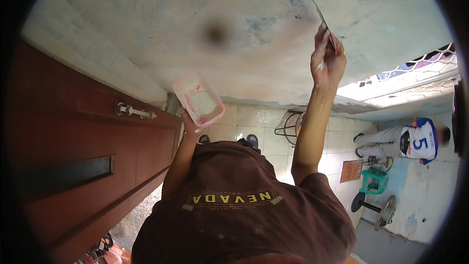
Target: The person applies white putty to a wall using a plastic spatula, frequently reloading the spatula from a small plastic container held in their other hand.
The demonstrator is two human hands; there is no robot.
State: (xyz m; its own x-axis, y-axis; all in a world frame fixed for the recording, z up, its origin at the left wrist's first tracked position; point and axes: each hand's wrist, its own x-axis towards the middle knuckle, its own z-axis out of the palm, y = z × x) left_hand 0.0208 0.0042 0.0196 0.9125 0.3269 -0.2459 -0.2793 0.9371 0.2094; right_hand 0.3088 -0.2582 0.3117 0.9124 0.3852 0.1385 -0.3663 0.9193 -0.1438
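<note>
My left hand grips a pink plastic tub from below, near its lower corner. Whitish paste, like wall putty, coats the inside of the tub. Raised far to the right, my right hand is closed around a thin flat scraper, seen almost edge-on. The scraper's blade is at the pale, patchy wall; whether it touches the surface I cannot tell. White smears mark the fingers of my right hand.
A reddish-brown door with a metal handle stands at my left. On the right are a window with mesh, another person, a green stool and a round-topped stand. A metal-framed stool stands on the tiled floor.
</note>
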